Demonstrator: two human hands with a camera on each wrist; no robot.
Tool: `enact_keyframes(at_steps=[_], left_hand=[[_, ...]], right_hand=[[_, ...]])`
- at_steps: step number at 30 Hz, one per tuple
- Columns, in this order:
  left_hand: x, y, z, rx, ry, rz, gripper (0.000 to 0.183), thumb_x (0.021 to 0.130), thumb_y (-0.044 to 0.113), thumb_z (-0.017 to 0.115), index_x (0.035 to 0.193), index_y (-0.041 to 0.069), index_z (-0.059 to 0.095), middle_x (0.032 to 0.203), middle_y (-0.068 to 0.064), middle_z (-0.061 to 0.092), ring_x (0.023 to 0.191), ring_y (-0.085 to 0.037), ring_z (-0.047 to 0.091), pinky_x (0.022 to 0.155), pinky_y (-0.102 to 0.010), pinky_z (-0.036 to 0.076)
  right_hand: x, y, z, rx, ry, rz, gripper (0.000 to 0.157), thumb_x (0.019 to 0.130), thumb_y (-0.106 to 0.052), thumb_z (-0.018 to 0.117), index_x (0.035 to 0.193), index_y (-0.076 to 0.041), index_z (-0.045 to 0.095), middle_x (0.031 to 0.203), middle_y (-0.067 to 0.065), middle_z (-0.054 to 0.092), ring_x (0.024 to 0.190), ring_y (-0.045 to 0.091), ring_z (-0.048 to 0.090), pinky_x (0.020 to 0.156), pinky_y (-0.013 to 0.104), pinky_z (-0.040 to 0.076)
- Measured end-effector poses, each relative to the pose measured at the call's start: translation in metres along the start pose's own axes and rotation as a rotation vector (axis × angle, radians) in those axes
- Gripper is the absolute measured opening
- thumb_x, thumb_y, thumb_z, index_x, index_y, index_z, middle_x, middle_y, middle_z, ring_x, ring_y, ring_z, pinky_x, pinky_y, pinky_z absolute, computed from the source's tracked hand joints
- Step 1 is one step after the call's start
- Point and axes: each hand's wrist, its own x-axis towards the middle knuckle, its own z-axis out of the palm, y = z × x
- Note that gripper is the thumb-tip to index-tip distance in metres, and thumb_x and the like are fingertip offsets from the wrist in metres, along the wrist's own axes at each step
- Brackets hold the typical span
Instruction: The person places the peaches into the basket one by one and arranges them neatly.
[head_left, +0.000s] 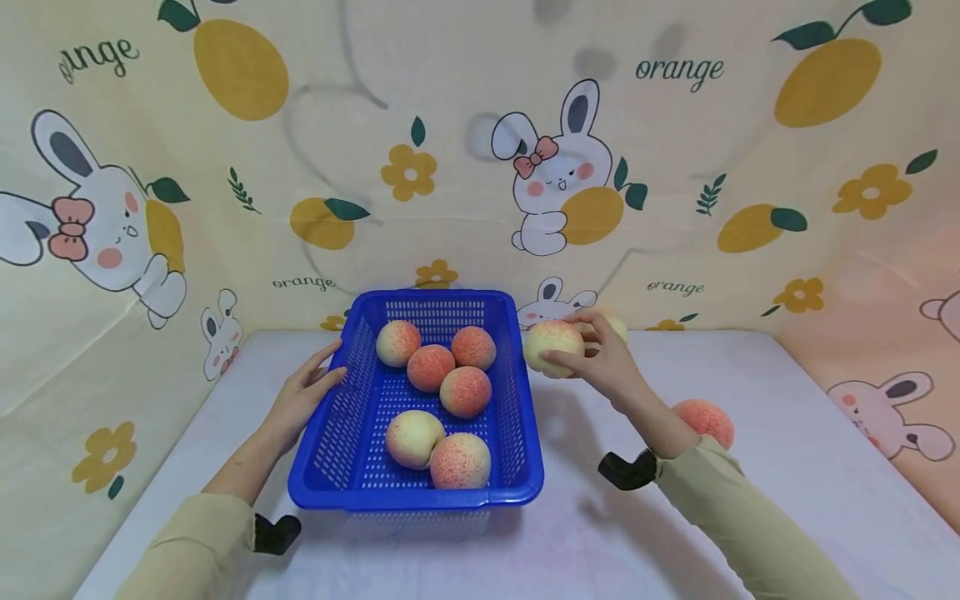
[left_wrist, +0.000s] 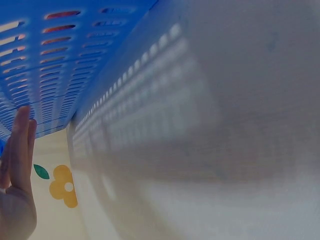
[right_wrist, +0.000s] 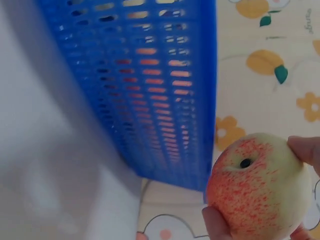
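My right hand (head_left: 603, 354) grips a pale yellow peach (head_left: 553, 348) with a red-speckled blush, just outside the right rim of a blue plastic basket (head_left: 528, 450). In the right wrist view, fingertips (right_wrist: 216, 222) press the sides of this peach, and its dark stem pit faces the camera. My left hand (head_left: 296, 400) rests against the basket's left side, fingertips at the rim. The left wrist view shows its fingers (left_wrist: 20, 145) straight along the outer slotted wall. Several peaches lie inside the basket, among them a mostly yellow one (head_left: 415, 439) and a reddish one (head_left: 466, 392).
A red peach (head_left: 703, 422) lies on the white table (head_left: 780, 483), partly behind the right forearm. Another pale yellow peach (head_left: 617, 327) shows behind the right hand, mostly hidden. Patterned cloth (head_left: 450, 75) hangs at the back and along both sides.
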Motion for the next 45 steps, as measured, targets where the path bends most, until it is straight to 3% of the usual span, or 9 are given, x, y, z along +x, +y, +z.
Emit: enact_keyframes(at_steps=[14, 19, 25, 34, 40, 45], left_hand=[[0.001, 0.0, 0.0, 0.015, 0.01, 0.007, 0.063, 0.099, 0.042, 0.048, 0.154, 0.03, 0.019, 0.144, -0.024, 0.043, 0.113, -0.031, 0.059, 0.083, -0.035, 0.057], [0.0, 0.0, 0.0, 0.006, 0.005, 0.005, 0.063, 0.099, 0.042, 0.047, 0.154, 0.03, 0.019, 0.144, -0.024, 0.042, 0.114, -0.032, 0.059, 0.084, -0.035, 0.057], [0.0, 0.001, 0.0, -0.007, 0.004, -0.001, 0.063, 0.1, 0.042, 0.047, 0.154, 0.03, 0.018, 0.146, -0.023, 0.041, 0.117, -0.035, 0.057, 0.085, -0.036, 0.057], [0.001, 0.001, -0.001, -0.02, 0.002, 0.0, 0.063, 0.099, 0.042, 0.048, 0.154, 0.03, 0.019, 0.144, -0.024, 0.042, 0.112, -0.03, 0.061, 0.082, -0.034, 0.058], [0.0, 0.001, -0.001, -0.009, 0.0, -0.003, 0.062, 0.1, 0.041, 0.047, 0.154, 0.031, 0.018, 0.145, -0.024, 0.041, 0.115, -0.033, 0.059, 0.083, -0.037, 0.057], [0.0, 0.002, 0.0, -0.008, 0.004, -0.005, 0.062, 0.1, 0.041, 0.047, 0.154, 0.031, 0.018, 0.145, -0.024, 0.041, 0.116, -0.035, 0.058, 0.084, -0.038, 0.057]], right_hand=[[0.003, -0.031, 0.019, 0.038, -0.14, -0.068, 0.062, 0.079, -0.025, 0.079, 0.13, -0.013, 0.045, 0.129, 0.022, 0.044, 0.103, 0.035, 0.055, 0.075, 0.039, 0.057], [0.003, -0.04, 0.03, -0.026, -0.198, -0.072, 0.059, 0.078, -0.026, 0.079, 0.127, -0.016, 0.046, 0.125, 0.02, 0.048, 0.101, 0.034, 0.058, 0.074, 0.035, 0.056], [0.003, -0.048, 0.041, -0.118, -0.262, -0.09, 0.061, 0.077, -0.032, 0.08, 0.126, -0.018, 0.047, 0.126, 0.019, 0.052, 0.103, 0.034, 0.06, 0.078, 0.038, 0.056], [0.003, -0.054, 0.055, -0.182, -0.361, -0.134, 0.059, 0.075, -0.03, 0.082, 0.122, -0.016, 0.05, 0.125, 0.017, 0.056, 0.108, 0.034, 0.058, 0.081, 0.039, 0.055], [0.003, -0.057, 0.063, -0.237, -0.417, -0.15, 0.06, 0.075, -0.033, 0.082, 0.123, -0.017, 0.049, 0.122, 0.017, 0.058, 0.099, 0.03, 0.062, 0.078, 0.035, 0.056], [0.005, -0.059, 0.07, -0.211, -0.466, -0.167, 0.059, 0.075, -0.03, 0.082, 0.123, -0.016, 0.05, 0.113, 0.012, 0.06, 0.095, 0.026, 0.061, 0.075, 0.031, 0.056]])
